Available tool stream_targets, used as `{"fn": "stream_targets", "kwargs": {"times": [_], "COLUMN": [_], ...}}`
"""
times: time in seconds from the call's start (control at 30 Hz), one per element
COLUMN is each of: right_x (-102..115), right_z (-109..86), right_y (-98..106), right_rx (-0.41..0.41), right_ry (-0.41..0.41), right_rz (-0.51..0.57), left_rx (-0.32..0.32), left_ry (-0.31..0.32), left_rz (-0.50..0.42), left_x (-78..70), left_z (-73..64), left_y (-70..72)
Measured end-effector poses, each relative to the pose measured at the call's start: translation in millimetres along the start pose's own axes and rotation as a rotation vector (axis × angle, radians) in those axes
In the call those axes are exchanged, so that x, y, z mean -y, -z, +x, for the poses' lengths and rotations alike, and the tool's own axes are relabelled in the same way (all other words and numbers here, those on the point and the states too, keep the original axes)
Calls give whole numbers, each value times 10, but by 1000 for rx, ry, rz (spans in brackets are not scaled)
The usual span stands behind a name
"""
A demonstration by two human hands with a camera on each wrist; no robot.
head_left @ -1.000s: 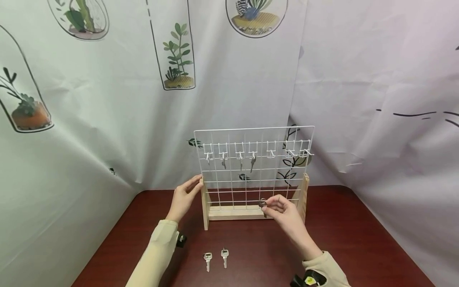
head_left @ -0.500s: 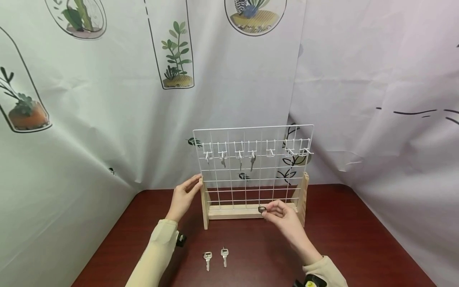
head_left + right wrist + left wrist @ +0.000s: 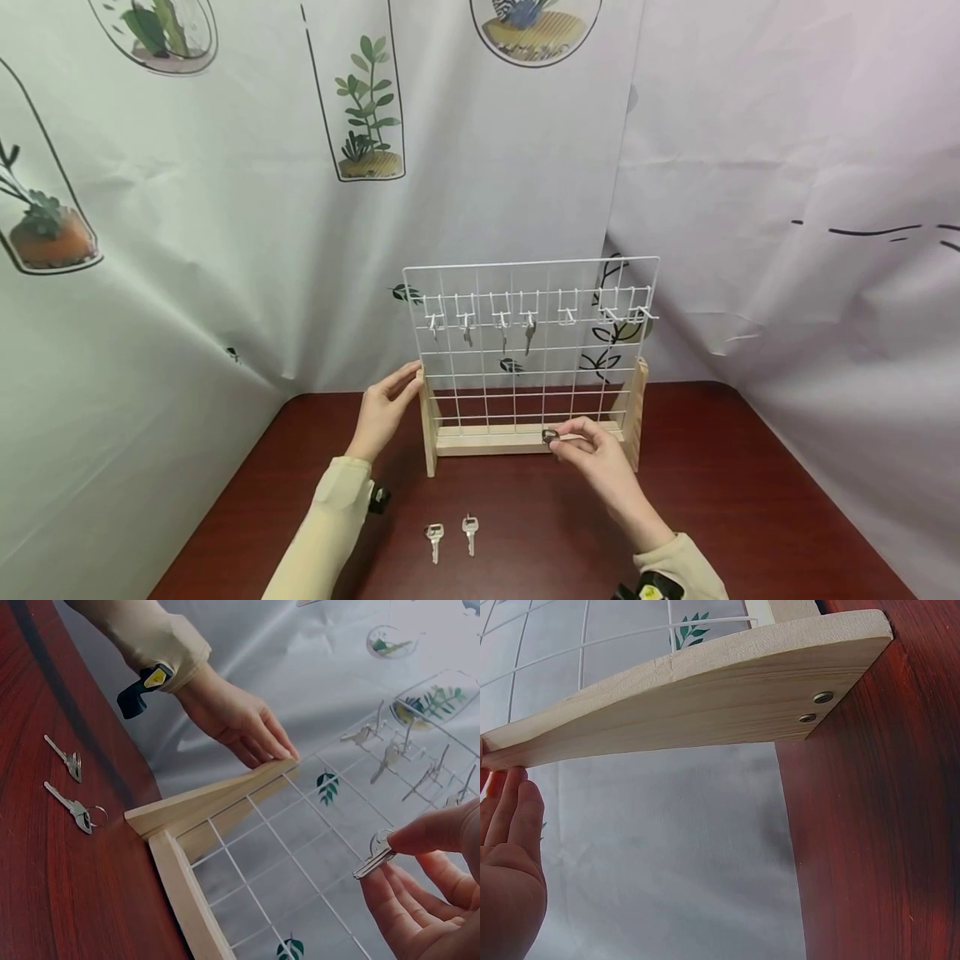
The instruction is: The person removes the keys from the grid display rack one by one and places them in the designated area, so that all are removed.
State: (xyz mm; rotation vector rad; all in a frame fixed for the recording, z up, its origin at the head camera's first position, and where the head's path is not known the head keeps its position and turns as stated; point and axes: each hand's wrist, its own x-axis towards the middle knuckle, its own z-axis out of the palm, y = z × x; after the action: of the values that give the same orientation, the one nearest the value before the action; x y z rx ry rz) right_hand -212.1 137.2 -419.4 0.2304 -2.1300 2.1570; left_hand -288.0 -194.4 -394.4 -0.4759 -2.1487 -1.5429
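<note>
The right hand (image 3: 592,450) pinches a key (image 3: 375,864) before the wire rack (image 3: 487,442); the left hand (image 3: 382,408) grips its wooden side post (image 3: 682,720). I see four keys (image 3: 530,337) hanging from hooks (image 3: 567,317) above, two more (image 3: 471,527) lying on the worktop (image 3: 555,517).

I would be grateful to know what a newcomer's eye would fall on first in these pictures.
Probably the white wire rack standing mid-table, with four keys hanging in a row across its upper left and middle. Next might come the small key in the grip of the right hand, while the left hand holds the rack's left wooden upright. Two loose keys lie nearer on the dark red table.
</note>
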Motion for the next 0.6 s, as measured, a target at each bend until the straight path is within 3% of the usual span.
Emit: {"fn": "stream_targets", "kwargs": {"times": [0.43,0.6], "right_x": [-56,-51], "right_z": [34,42], "right_y": [7,31], "right_rx": [40,96], "right_ry": [-8,-8], "right_rz": [32,35], "left_rx": [-11,-11], "left_ry": [-3,1], "left_rz": [12,6], "left_x": [-10,-2], "left_z": [-15,-8], "left_y": [-5,-3]}}
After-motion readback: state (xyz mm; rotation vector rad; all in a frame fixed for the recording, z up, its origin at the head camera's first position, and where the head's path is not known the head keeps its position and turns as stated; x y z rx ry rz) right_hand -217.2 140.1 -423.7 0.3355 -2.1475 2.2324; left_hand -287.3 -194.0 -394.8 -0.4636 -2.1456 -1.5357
